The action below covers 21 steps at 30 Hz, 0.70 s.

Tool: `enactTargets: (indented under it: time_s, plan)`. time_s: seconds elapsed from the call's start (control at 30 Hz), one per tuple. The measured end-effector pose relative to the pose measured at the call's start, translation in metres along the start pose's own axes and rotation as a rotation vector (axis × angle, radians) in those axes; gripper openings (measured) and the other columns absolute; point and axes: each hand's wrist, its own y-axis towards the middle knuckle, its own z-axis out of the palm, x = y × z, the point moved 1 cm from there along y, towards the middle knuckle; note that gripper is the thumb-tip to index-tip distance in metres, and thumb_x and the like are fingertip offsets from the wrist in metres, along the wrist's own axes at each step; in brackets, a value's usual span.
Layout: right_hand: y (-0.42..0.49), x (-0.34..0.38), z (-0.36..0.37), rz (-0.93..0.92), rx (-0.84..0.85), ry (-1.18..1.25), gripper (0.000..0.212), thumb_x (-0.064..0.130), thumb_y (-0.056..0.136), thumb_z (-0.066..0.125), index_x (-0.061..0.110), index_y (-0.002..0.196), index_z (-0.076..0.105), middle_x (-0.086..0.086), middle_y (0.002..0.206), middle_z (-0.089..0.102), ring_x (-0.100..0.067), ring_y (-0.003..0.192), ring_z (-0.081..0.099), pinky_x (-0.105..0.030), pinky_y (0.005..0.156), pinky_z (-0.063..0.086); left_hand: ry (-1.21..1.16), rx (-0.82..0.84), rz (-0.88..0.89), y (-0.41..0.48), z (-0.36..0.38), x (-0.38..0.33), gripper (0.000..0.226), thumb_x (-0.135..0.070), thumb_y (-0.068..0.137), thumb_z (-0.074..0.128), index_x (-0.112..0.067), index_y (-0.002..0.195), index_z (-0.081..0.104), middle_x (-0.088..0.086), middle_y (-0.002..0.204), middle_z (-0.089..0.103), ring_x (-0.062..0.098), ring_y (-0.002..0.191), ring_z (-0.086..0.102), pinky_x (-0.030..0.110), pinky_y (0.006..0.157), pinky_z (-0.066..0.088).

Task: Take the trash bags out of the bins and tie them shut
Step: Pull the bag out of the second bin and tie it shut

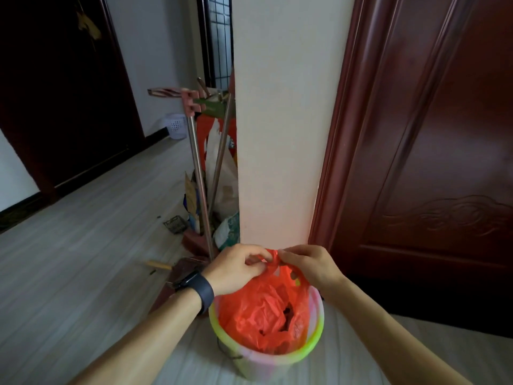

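Left grip (238, 266) is pinching one handle strip of the red trash bag (263, 309), with its fingers curling in on the plastic. Right grip (308, 263) is pinching the other strip, thumb and fingertips closing on it. The two grips are meeting almost knuckle to knuckle, and the gathered bag top is bunching between them.

The bag body is hanging just below both grips and sitting inside the bin (315, 340), not yet lifted out. The mouth is gaping beneath the right grip, with dark contents showing.

Judgement: the knot is being formed, not finished.

For a sound tie:
- Both strips are wanting steady tension.
- The crossing is best made low, tight against the mouth directly under the grips.
- The pull outward is needing to be even, since thin film is likely tearing first at the handle holes.
- A second throw is probably worth adding before lifting.
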Motion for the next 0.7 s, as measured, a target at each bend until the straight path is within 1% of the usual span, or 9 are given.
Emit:
enactTargets:
  time_s: [0.07,0.17,0.3,0.37,0.47,0.53,0.57,0.63,0.7]
  plan:
    - [0.001,-0.004,0.000,0.054,0.029,0.094,0.018,0.023,0.082,0.079,0.006,0.085,0.079,-0.003,0.069,0.073,-0.020,0.061,0.059,-0.034,0.062,0.045,-0.006,-0.009,-0.010,-0.001,0.000,0.002,0.017,-0.024,0.091,0.064,-0.038,0.098,0.071,-0.015,0.095,0.072,-0.002,0.090,0.065,0.026,0.088,0.053]
    - [0.003,-0.010,0.000,0.092,0.065,0.121,0.019,0.018,0.076,0.084,0.005,0.089,0.079,-0.007,0.072,0.070,-0.015,0.055,0.055,-0.030,0.058,0.044,0.012,-0.003,-0.005,-0.002,0.003,0.006,0.016,-0.024,0.091,0.065,-0.037,0.099,0.071,-0.013,0.097,0.072,0.001,0.092,0.065,0.024,0.088,0.052]
    - [0.008,-0.018,0.001,0.059,0.042,0.035,0.017,0.015,0.073,0.085,0.009,0.089,0.079,-0.002,0.064,0.064,-0.011,0.052,0.050,-0.027,0.052,0.038,0.037,0.000,0.013,-0.003,0.008,0.010,0.016,-0.021,0.090,0.065,-0.031,0.100,0.073,-0.011,0.098,0.072,0.001,0.090,0.065,0.015,0.081,0.048]
    - [0.010,-0.021,0.002,0.043,0.018,0.005,0.016,0.015,0.074,0.084,0.012,0.088,0.079,0.002,0.057,0.059,-0.010,0.049,0.047,-0.028,0.051,0.034,-0.017,-0.016,-0.010,-0.004,0.012,0.019,0.014,-0.025,0.089,0.066,-0.033,0.099,0.073,-0.013,0.098,0.073,-0.001,0.091,0.065,0.017,0.082,0.049]
    - [0.014,-0.026,0.000,0.024,-0.024,-0.032,0.015,0.014,0.077,0.082,0.012,0.091,0.078,0.005,0.053,0.057,-0.010,0.046,0.045,-0.027,0.047,0.034,-0.217,-0.218,-0.138,-0.014,0.029,0.049,0.021,-0.036,0.083,0.067,-0.033,0.104,0.070,-0.017,0.105,0.069,-0.004,0.097,0.062,0.020,0.087,0.048]
    - [0.015,-0.026,-0.002,0.009,-0.052,-0.066,0.012,0.011,0.080,0.079,0.010,0.092,0.077,0.007,0.051,0.058,-0.008,0.044,0.046,-0.023,0.044,0.036,-0.308,-0.450,-0.311,-0.025,0.046,0.078,0.030,-0.037,0.083,0.066,-0.028,0.111,0.066,-0.012,0.112,0.065,0.006,0.104,0.061,0.029,0.092,0.049]
    - [0.016,-0.024,-0.003,0.004,-0.070,-0.078,0.011,0.010,0.082,0.077,0.009,0.093,0.076,0.007,0.050,0.058,-0.007,0.042,0.047,-0.022,0.043,0.036,-0.268,-0.501,-0.379,-0.031,0.056,0.097,0.030,-0.030,0.085,0.063,-0.024,0.114,0.064,-0.008,0.113,0.064,0.013,0.107,0.061,0.035,0.093,0.049]
    - [0.018,-0.019,-0.005,-0.010,-0.113,-0.115,0.010,0.008,0.086,0.072,0.005,0.095,0.074,0.003,0.052,0.058,-0.009,0.041,0.048,-0.021,0.043,0.038,-0.162,-0.363,-0.517,-0.039,0.081,0.136,0.041,-0.019,0.087,0.053,-0.025,0.127,0.054,0.001,0.123,0.063,0.024,0.116,0.059,0.041,0.098,0.048]
    - [0.024,-0.010,-0.007,-0.058,-0.164,-0.195,0.012,0.011,0.089,0.065,0.005,0.097,0.072,-0.001,0.059,0.060,-0.015,0.046,0.055,-0.026,0.049,0.046,-0.166,-0.178,-0.641,-0.043,0.103,0.170,0.064,-0.024,0.088,0.046,-0.033,0.149,0.026,0.006,0.138,0.055,0.027,0.121,0.056,0.044,0.102,0.047]
